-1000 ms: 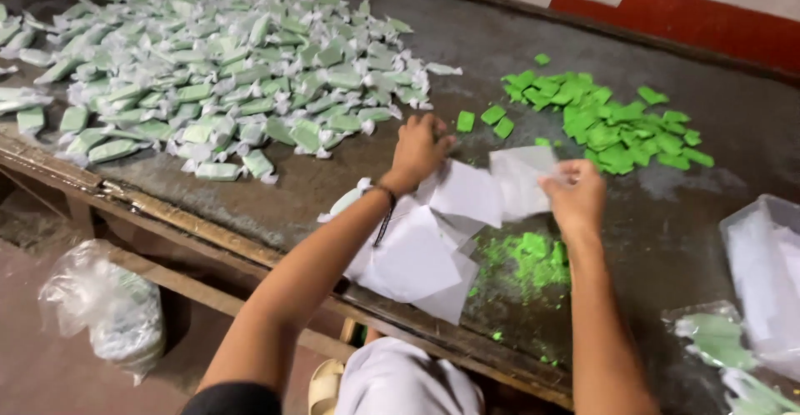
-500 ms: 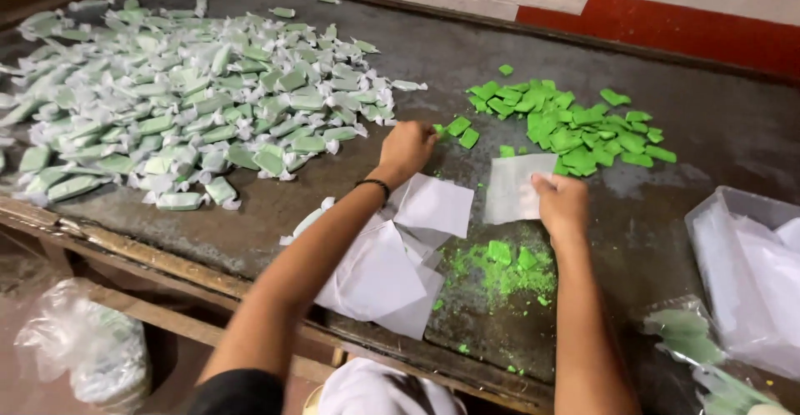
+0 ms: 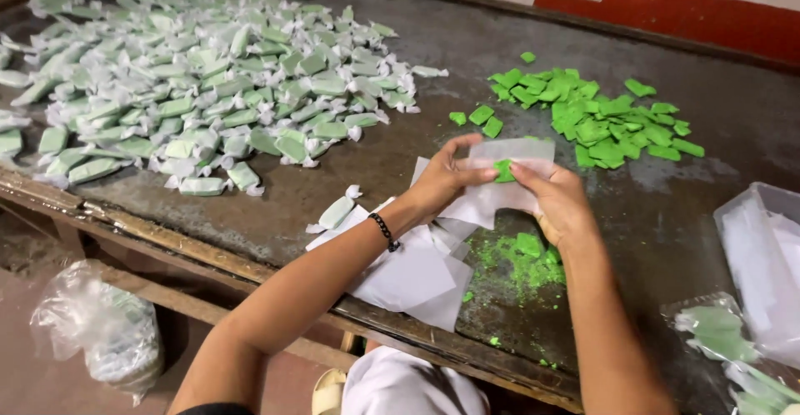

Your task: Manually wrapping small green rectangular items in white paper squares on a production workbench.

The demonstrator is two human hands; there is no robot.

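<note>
**Wrapping station: one green piece held in a paper square, wrap not yet closed**

Head view. Both hands are raised above the dark work table (image 3: pixel 350 182). The left hand (image 3: pixel 446 180) pinches the near-left edge of a white wrapping paper (image 3: pixel 500 194) between thumb and fingers. The right hand (image 3: pixel 557 202) pinches the paper's right side, fingertips pressed onto a green piece (image 3: pixel 503 170) that sits on the sheet near its middle. The paper is still mostly flat, its upper edge free and its ends untwisted.

Surroundings. A stack of loose paper squares (image 3: pixel 412 269) lies on the table just below the hands, beside a patch of green crumbs (image 3: pixel 523 258). One wrapped piece (image 3: pixel 337 212) lies at the stack's left corner. A heap of bare green pieces (image 3: pixel 596 115) lies beyond the hands, well apart from the large spread of wrapped pieces (image 3: pixel 192 90) at far left. A clear plastic tub (image 3: pixel 762 257) stands at the right edge.

Assessment. The step in hand appears to be the seating of the piece on its sheet. The next move likely calls for folding the paper over the piece and twisting both ends, holding the piece centred so it does not slip out.
</note>
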